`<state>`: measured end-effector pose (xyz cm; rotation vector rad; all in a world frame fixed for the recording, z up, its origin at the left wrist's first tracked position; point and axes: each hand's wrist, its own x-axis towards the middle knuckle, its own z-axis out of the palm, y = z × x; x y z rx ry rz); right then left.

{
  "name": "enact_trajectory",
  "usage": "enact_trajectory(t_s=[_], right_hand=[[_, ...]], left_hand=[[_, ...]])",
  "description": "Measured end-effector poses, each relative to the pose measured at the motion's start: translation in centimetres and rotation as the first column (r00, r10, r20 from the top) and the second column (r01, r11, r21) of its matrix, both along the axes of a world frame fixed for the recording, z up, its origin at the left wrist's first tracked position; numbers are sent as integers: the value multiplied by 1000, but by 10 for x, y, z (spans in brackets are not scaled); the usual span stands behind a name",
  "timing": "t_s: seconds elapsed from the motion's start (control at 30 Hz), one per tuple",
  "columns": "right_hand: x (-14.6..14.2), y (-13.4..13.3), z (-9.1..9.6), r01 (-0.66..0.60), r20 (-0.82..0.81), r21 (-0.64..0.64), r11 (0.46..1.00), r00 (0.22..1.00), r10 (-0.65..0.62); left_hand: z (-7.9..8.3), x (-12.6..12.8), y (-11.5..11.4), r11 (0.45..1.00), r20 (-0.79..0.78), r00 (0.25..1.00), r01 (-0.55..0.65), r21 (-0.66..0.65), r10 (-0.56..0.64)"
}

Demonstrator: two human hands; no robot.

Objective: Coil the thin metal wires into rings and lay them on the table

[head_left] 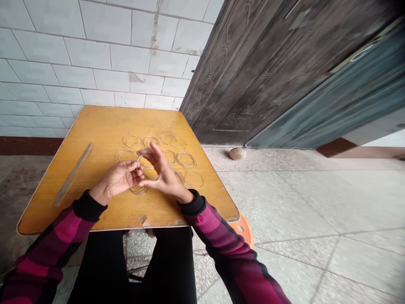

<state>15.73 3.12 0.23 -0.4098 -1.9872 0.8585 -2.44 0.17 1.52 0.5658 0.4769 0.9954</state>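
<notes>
My left hand (118, 177) is closed in a pinch on a thin metal wire ring (138, 162), held just above the table. My right hand (160, 169) is cupped around the ring's right side, thumb and fingers apart; whether its fingertips touch the wire I cannot tell. Below and around both hands, several wire rings lie in loose groups on the table, among them a ring bundle (186, 153) and a single ring (194, 187) to the right. Part of these groups is hidden behind my hands. To the left lies a bundle of straight wires (72, 173).
The yellow wooden table (104, 122) has a chipped front edge above my legs. An orange stool (245, 228) shows under its right corner. White wall tiles (95, 55) and a dark carved door (228, 105) stand behind. A roundish object (238, 153) lies on the floor.
</notes>
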Motion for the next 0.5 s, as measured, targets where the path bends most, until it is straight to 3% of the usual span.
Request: enact_trajectory(t_s=[0.13,0.27,0.37,0.5], right_hand=[[4,1,2,-14,22,-55,998,1000,15],[6,2,4,-53,-65,-209,976,997,41],[6,1,9,-39,-106,-379,925,994,-1],[4,0,14,-27,-118,-588,808,992,-54]], left_hand=[[2,-9,6,998,-31,998,-58,-17,58],[1,-16,11,997,-67,995,-73,-10,73],[1,-17,12,995,-122,988,-84,57,91],[1,-18,11,979,-221,961,-131,158,164]])
